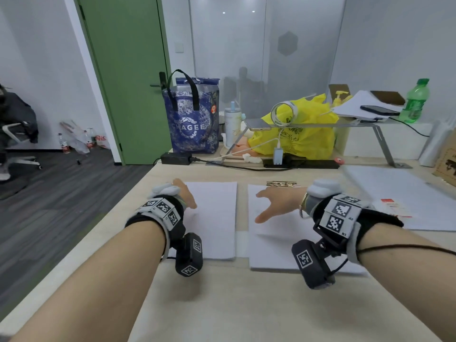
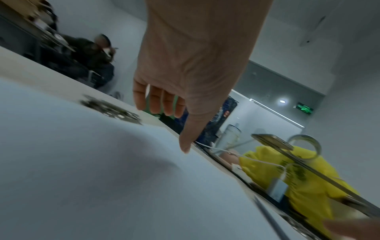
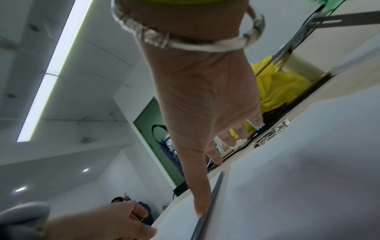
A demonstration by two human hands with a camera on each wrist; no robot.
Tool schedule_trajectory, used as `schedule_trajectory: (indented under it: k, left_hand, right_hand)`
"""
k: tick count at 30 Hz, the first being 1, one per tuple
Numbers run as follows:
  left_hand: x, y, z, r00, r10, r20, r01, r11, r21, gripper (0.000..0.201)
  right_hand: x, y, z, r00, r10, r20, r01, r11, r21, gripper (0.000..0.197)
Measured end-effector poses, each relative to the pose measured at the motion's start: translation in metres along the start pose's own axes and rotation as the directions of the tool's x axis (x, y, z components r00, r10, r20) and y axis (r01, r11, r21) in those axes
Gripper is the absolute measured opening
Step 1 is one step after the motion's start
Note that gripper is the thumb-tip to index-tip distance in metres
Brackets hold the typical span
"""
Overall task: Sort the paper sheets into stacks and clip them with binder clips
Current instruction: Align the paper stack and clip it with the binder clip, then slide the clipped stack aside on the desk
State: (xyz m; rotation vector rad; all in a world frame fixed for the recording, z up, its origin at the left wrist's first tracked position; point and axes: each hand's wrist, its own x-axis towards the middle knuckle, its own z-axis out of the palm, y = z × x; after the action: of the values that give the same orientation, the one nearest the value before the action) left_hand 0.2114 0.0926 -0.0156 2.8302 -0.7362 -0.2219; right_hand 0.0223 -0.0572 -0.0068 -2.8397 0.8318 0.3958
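Two stacks of white paper lie side by side on the table, a left stack and a right stack. A small pile of metal binder clips sits just beyond the right stack. My left hand hovers over the left stack's left edge with relaxed fingers, holding nothing. My right hand is spread flat over the right stack, thumb out, and holds nothing. In the left wrist view the left hand is above the paper. In the right wrist view the right hand is above the paper, with the clips ahead.
A larger pile of white sheets and a red-printed slip lie at the right. At the back stand a power strip, a metal riser shelf, a yellow bag and a blue tote. The table's edge runs along the left.
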Motion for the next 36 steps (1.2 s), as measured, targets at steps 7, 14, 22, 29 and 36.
schedule_trajectory:
  k: [7,14,22,29,36]
  left_hand:
    - [-0.016,-0.053,-0.011,0.971,-0.159,0.181,0.129,0.977,0.17,0.074]
    - [-0.017,-0.067,-0.004,0.973,-0.15,0.177,0.124,0.981,0.151,0.083]
    - [-0.01,-0.058,0.005,0.958,-0.125,0.258,0.137,0.99,-0.029,0.073]
    - [-0.012,-0.052,-0.009,0.99,-0.088,0.114,0.109,0.974,-0.196,0.068]
    - [-0.026,-0.047,-0.048,0.997,0.072,0.034,-0.058,0.946,-0.319,0.051]
  right_hand:
    - [-0.026,-0.052,0.02,0.978,-0.163,0.128,0.164,0.986,0.004,0.087]
    - [-0.031,-0.085,0.035,0.963,-0.164,0.215,0.194,0.973,-0.128,0.071]
    - [-0.037,-0.058,0.041,0.977,-0.12,0.176,0.141,0.984,-0.111,0.071]
    - [-0.038,-0.057,0.039,0.987,-0.063,0.15,0.082,0.988,-0.128,0.072]
    - [-0.045,-0.059,0.029,0.987,-0.052,0.154,0.051,0.999,0.012,0.069]
